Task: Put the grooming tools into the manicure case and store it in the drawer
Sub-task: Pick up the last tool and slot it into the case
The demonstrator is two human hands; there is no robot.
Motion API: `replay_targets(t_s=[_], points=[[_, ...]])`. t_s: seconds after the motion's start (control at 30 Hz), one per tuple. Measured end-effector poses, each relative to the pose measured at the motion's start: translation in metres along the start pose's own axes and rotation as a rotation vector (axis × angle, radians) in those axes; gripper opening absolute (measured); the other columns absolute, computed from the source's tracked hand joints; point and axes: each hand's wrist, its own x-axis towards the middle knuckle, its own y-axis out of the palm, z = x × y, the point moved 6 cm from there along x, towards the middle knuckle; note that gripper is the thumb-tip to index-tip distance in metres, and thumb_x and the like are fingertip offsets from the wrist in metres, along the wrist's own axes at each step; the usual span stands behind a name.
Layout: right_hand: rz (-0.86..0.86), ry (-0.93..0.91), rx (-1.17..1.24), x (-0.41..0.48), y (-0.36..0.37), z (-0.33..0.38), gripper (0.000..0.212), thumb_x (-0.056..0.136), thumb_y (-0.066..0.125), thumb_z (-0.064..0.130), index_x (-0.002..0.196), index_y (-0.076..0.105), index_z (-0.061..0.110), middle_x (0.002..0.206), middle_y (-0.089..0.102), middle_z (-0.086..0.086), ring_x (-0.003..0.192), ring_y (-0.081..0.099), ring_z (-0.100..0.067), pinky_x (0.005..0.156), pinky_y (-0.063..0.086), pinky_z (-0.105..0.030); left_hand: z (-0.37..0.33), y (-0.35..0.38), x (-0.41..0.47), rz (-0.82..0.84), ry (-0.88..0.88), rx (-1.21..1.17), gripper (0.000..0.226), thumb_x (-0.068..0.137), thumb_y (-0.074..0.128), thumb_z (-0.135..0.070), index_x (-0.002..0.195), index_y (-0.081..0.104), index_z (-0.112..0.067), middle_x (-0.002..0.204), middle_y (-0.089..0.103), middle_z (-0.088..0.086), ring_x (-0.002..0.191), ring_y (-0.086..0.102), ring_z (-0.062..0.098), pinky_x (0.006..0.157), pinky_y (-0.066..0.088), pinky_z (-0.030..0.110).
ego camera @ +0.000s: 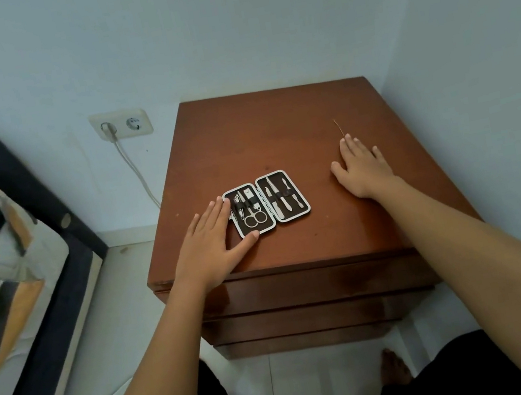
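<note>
While the brown wooden worktop [275,132] is leaned on by both hands, the right hand [363,168] laid flat and spread, the left hand [214,240] is spread against the open manicure case [266,202], in which scissors [254,216] are strapped.

No text, label, brand, number or sign can be read anywhere in the head view.
</note>
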Motion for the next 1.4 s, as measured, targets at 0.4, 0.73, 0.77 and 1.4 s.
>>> replay_targets(t_s=[0.4, 0.73, 0.77, 1.4], points=[[-0.003, 0.037, 0.008, 0.019, -0.003, 0.004, 0.065, 0.095, 0.019, 0.046, 0.149, 0.007, 0.015, 0.16, 0.002, -0.001, 0.147, 0.001, -0.018, 0.118, 0.001, -0.05, 0.001, 0.0, 0.001, -0.023, 0.007, -0.011, 0.094, 0.072, 0.017, -0.078, 0.149, 0.008, -0.025, 0.158, 0.008, -0.006, 0.144, 0.004, 0.005, 0.114, -0.004, 0.025], [-0.056, -0.044, 0.029, -0.041, 0.006, 0.014, 0.058, 0.098, 0.018, 0.042, 0.149, 0.009, 0.015, 0.16, 0.006, 0.0, 0.147, 0.003, -0.02, 0.119, 0.003, -0.042, -0.001, -0.003, -0.001, -0.009, 0.0, -0.029, 0.096, 0.071, 0.017, -0.079, 0.149, 0.01, -0.024, 0.158, 0.01, -0.005, 0.144, 0.006, 0.007, 0.116, -0.001, 0.028], [-0.066, -0.059, 0.029, -0.05, 0.007, 0.016, 0.057, 0.099, 0.019, 0.041, 0.149, 0.01, 0.016, 0.16, 0.007, 0.0, 0.147, 0.004, -0.02, 0.119, 0.003, -0.042, -0.001, -0.003, -0.001, -0.006, -0.001, -0.03, 0.097, 0.071, 0.017, -0.079, 0.149, 0.01, -0.024, 0.158, 0.01, -0.004, 0.144, 0.006, 0.007, 0.116, -0.001, 0.029], [-0.309, 0.274, 0.569, -0.092, -0.009, 0.007, 0.027, 0.083, 0.061, 0.043, 0.099, 0.065, 0.022, 0.12, 0.052, -0.003, 0.118, 0.044, -0.025, 0.1, 0.033, -0.039, 0.0, 0.001, -0.001, 0.005, -0.007, 0.012, 0.091, 0.077, 0.023, -0.075, 0.15, 0.009, -0.021, 0.158, 0.009, -0.003, 0.145, 0.005, 0.008, 0.117, 0.001, 0.031]])
